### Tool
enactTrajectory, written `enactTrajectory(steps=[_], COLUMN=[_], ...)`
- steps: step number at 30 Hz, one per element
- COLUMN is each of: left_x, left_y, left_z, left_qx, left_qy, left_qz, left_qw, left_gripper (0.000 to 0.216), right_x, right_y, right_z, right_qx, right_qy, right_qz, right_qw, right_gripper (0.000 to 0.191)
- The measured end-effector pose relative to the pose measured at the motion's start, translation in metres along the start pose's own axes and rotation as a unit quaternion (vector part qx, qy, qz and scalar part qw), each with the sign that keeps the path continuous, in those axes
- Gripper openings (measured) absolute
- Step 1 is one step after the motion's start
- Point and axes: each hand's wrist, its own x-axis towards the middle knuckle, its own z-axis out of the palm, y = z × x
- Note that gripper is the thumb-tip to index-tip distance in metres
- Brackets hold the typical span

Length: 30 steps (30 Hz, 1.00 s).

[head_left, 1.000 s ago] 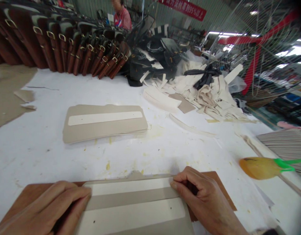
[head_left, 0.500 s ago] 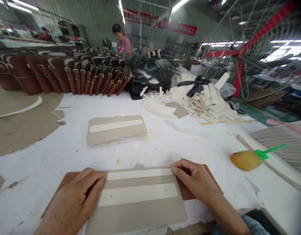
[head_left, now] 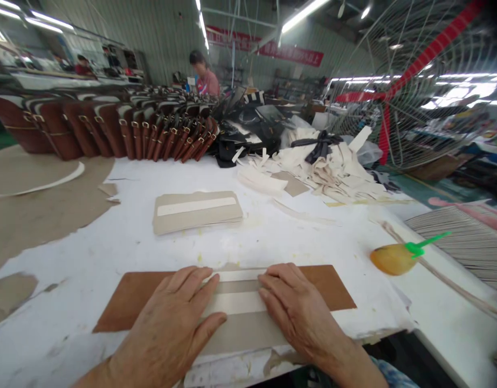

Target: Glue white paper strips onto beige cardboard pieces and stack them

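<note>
A beige panel [head_left: 244, 331] with two pale strips across it lies on a brown leather piece [head_left: 333, 285], whose two ends stick out to either side. My left hand [head_left: 171, 312] rests flat on the panel's left part, fingers stretched forward and thumb apart. On the right part lies my right hand [head_left: 292, 302], palm down with its fingers extended onto the panel. Both hands cover much of the panel's sides. Beyond them sits a stack of similar beige panels [head_left: 195, 215], the top one bearing a single pale strip.
A yellow glue bottle with a green nozzle [head_left: 394, 258] lies at the right. Brown buckled bags [head_left: 95, 129] stand in rows at the back left. Behind are a heap of pale scraps [head_left: 337, 172] and a wire fan [head_left: 394, 91]. A person [head_left: 206, 78] is in the background.
My hands have moved inward from the panel's upper corners and now lie flat on it. The panel and leather sit slightly higher in view, and more of the leather shows.
</note>
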Motion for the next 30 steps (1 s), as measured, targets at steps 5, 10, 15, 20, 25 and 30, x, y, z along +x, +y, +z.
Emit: enactTrajectory(steps=[5, 10, 15, 20, 25, 30], left_x=[0.002, -0.001, -0.004, -0.001, -0.018, -0.066], left_y=[0.01, 0.011, 0.01, 0.011, -0.003, -0.02], left_z=[0.009, 0.014, 0.012, 0.009, 0.001, -0.016], left_qx=[0.012, 0.027, 0.028, -0.018, -0.082, -0.097], left_qy=[-0.101, -0.09, -0.06, -0.065, -0.044, 0.048], left_qz=[-0.031, -0.016, -0.009, -0.045, -0.077, -0.165], left_qw=[0.994, 0.995, 0.998, 0.997, 0.993, 0.98], left_gripper=[0.047, 0.053, 0.052, 0.043, 0.038, 0.03], right_x=[0.007, 0.002, -0.002, -0.007, -0.024, -0.062], right_y=[0.003, 0.006, 0.009, 0.018, 0.039, 0.064], right_z=[0.021, 0.03, 0.028, 0.02, 0.004, -0.01], right_qx=[-0.088, -0.123, -0.165, -0.194, -0.214, -0.219], right_qy=[-0.036, -0.031, -0.02, -0.007, 0.007, 0.096], right_qz=[-0.032, -0.022, -0.043, -0.027, -0.002, -0.057], right_qw=[0.995, 0.992, 0.985, 0.981, 0.977, 0.969], right_gripper=[0.011, 0.015, 0.019, 0.024, 0.029, 0.032])
